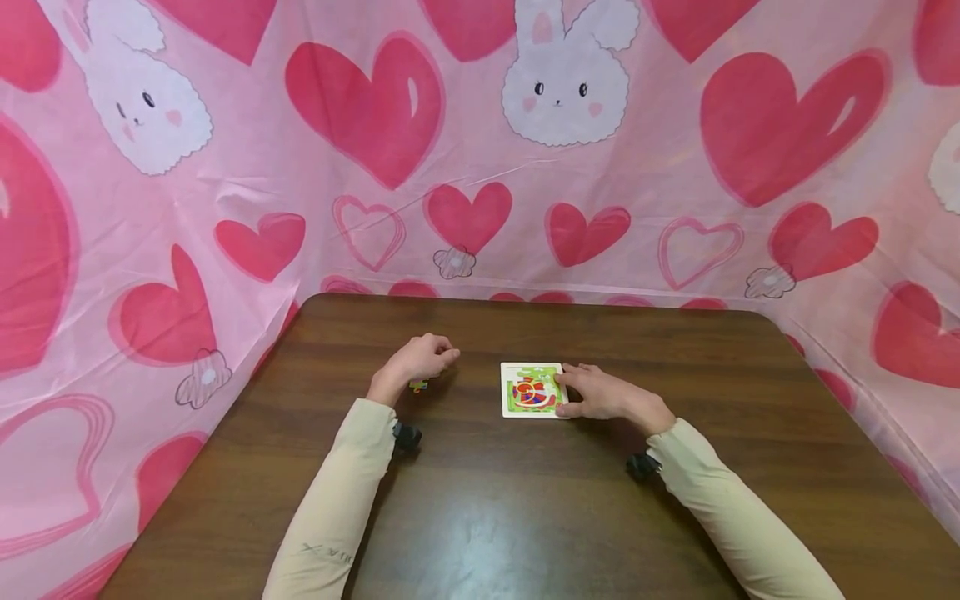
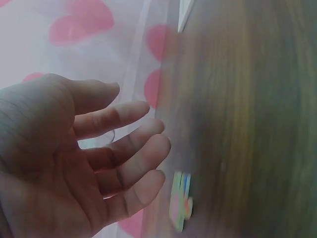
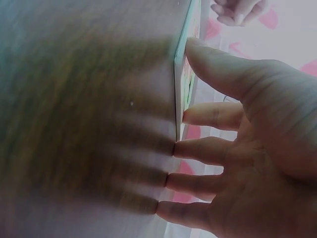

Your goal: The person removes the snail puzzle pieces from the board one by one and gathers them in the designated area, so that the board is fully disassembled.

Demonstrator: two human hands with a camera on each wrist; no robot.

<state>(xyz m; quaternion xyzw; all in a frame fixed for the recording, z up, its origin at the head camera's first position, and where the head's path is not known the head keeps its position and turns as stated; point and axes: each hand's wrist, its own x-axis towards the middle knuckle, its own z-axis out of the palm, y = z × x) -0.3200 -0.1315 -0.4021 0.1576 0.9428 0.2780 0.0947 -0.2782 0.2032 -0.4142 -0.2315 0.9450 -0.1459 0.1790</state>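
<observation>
A square puzzle board (image 1: 534, 412) with a white border and a colourful snail-like picture lies flat on the table. At its right side is my right hand (image 1: 600, 393). In the right wrist view, the thumb (image 3: 218, 64) and index finger of that hand touch the board, while the other fingertips rest on the wood, fingers mostly straight. My left hand (image 1: 420, 358) hovers left of the board, its fingers loosely bent with nothing between them. Below it lie small colourful puzzle pieces (image 2: 178, 201), partly hidden by the hand in the head view.
The brown wooden table (image 1: 480, 492) runs back to a pink cloth (image 1: 480, 150) printed with hearts and rabbits, which also hangs on both sides. Each wrist wears a small black camera, such as the left one (image 1: 407, 437).
</observation>
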